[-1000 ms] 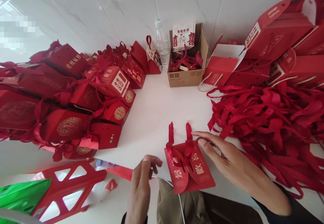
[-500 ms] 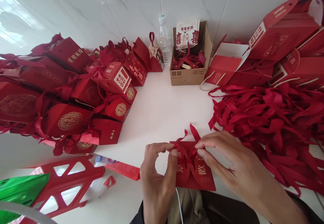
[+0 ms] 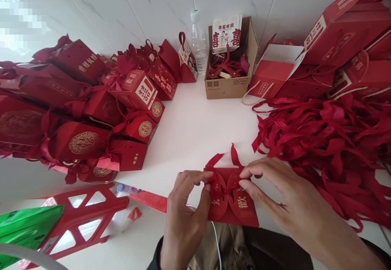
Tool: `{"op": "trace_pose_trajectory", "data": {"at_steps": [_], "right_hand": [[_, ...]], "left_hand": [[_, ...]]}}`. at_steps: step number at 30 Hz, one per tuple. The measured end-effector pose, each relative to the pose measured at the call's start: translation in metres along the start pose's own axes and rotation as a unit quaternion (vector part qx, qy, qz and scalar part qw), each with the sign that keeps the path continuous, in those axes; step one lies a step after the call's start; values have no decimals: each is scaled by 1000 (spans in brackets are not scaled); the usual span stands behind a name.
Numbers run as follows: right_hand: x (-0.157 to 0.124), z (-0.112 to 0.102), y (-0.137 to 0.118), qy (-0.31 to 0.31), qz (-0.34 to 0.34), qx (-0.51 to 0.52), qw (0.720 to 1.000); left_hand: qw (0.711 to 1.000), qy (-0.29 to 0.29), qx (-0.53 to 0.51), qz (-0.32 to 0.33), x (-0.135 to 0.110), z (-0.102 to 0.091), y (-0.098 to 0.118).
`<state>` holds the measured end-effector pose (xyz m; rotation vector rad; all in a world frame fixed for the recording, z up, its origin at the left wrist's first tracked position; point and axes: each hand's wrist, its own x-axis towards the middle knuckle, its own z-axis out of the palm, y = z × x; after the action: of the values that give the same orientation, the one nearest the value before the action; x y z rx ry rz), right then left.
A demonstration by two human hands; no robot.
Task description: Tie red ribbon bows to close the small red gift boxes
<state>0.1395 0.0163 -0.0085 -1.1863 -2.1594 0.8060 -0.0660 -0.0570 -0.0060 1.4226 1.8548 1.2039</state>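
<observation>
At the table's front edge is a red gift box (image 3: 233, 213) with gold characters and curved flaps meeting at its top. A dark red ribbon (image 3: 225, 189) is knotted across the middle of those flaps, its two tails sticking out past the far edge. My left hand (image 3: 191, 200) pinches the ribbon between thumb and forefinger at the box's left side. On the right side, my right hand (image 3: 271, 192) pinches the ribbon the same way. Just beyond my right hand lies a big heap of loose red ribbons (image 3: 320, 139).
Finished-looking red boxes with bows (image 3: 88, 139) are piled at the left. A cardboard carton (image 3: 227, 91) and a clear plastic bottle (image 3: 199, 46) stand by the tiled wall. More red boxes (image 3: 336, 46) are stacked at back right. A red plastic stool (image 3: 88, 217) is below, left.
Both hands have drawn slightly apart, pulling at the ribbon across the box. The ribbon tails now lie differently, the left one flatter. The view has shifted a little.
</observation>
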Motion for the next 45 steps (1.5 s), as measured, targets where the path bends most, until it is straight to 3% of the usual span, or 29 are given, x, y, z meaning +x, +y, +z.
{"op": "trace_pose_trajectory", "data": {"at_steps": [3,7,14,20,22,27,30,33,40,45], "right_hand": [[-3,0,4,11,15,-15,1000],[-3,1,7,-25,11,-7,1000],[-2,-2,-7,22,-27,-12,999],[-1,-1,1,28,-2,-46,999],[-1,-1,5,8,3,-44,999],[0,-5,-3,15,-17,-31,999],[2,-7,-14,37,-29,-37,998],[3,-9,-21,34,-49,-33,998],[5,-6,-24,16,-70,-32,997],[8,-3,-26,-3,-80,16,997]], "left_hand": [[999,-5,27,25,4,-2,-1],[998,-17,36,39,8,-2,-5],[997,53,39,49,5,-1,-6],[995,-48,49,73,4,-3,-8],[996,-53,42,66,5,-2,-10],[997,28,40,61,5,0,-7],[990,68,56,113,4,-1,-1],[982,70,70,164,4,0,2],[992,51,35,112,2,4,-1],[994,70,-8,86,5,7,2]]}}
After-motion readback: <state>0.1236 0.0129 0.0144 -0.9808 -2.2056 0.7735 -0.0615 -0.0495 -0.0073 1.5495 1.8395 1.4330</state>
